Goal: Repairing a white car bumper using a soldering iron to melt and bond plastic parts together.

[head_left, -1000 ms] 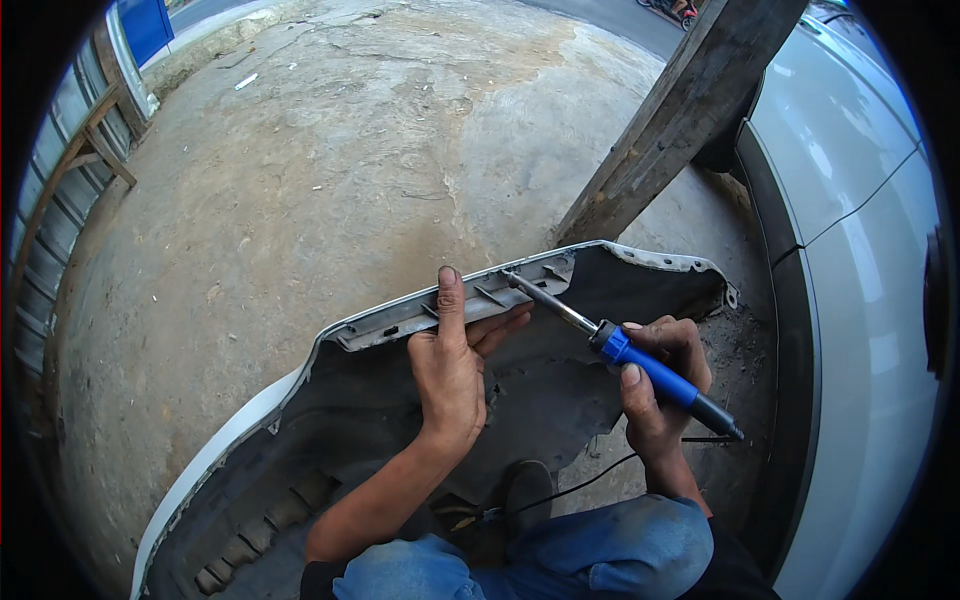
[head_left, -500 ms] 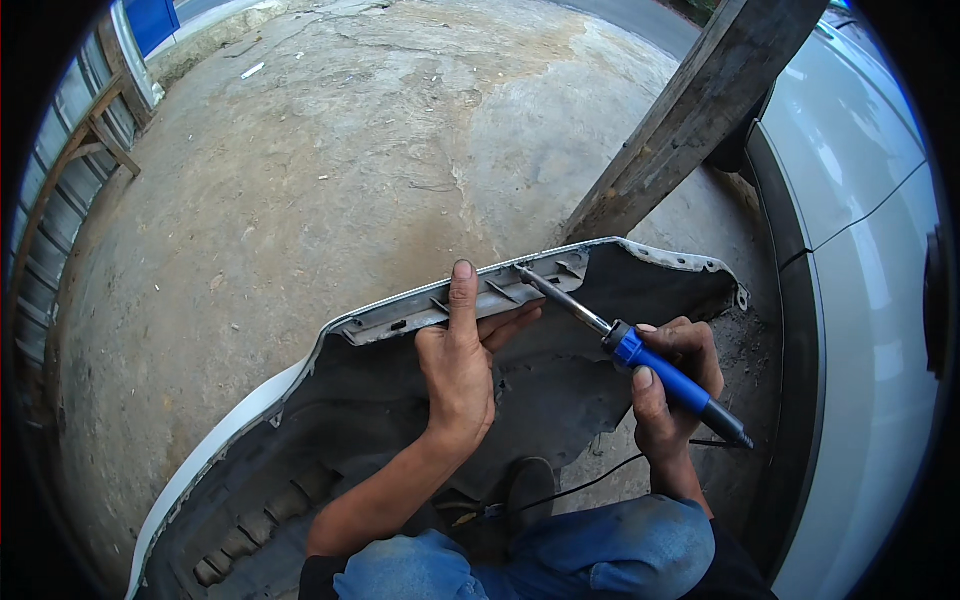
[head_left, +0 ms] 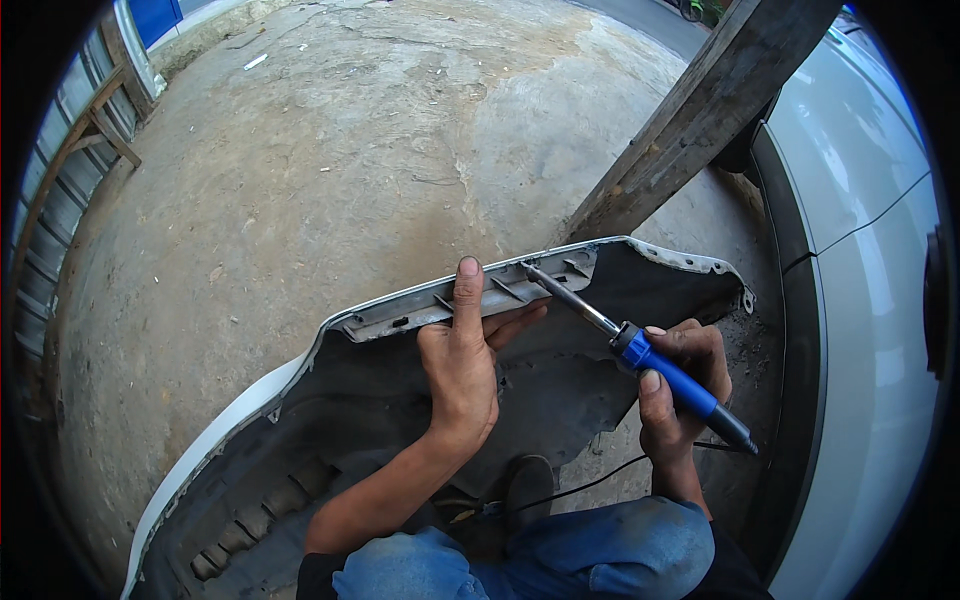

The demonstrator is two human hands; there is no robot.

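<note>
A detached grey car bumper (head_left: 330, 420) lies inner side up across my lap on the ground. My left hand (head_left: 462, 360) grips its upper ribbed edge, thumb stretched over the rim. My right hand (head_left: 680, 385) holds a blue-handled soldering iron (head_left: 672, 372). The iron's metal tip (head_left: 530, 270) touches the bumper's top edge, just right of my left hand. A thin black cord (head_left: 590, 485) runs from the iron down behind my knee.
A white car body (head_left: 870, 300) fills the right side. A slanted wooden beam (head_left: 700, 110) rises behind the bumper. Bare concrete ground (head_left: 300, 160) stretches ahead. A corrugated metal wall with wooden framing (head_left: 70, 190) stands at the left. My jeans-covered knee (head_left: 600, 555) is below.
The view has shifted slightly, so bumper and hands sit a little lower and further right. The iron's tip stays at the bumper's top edge; both grips are unchanged.
</note>
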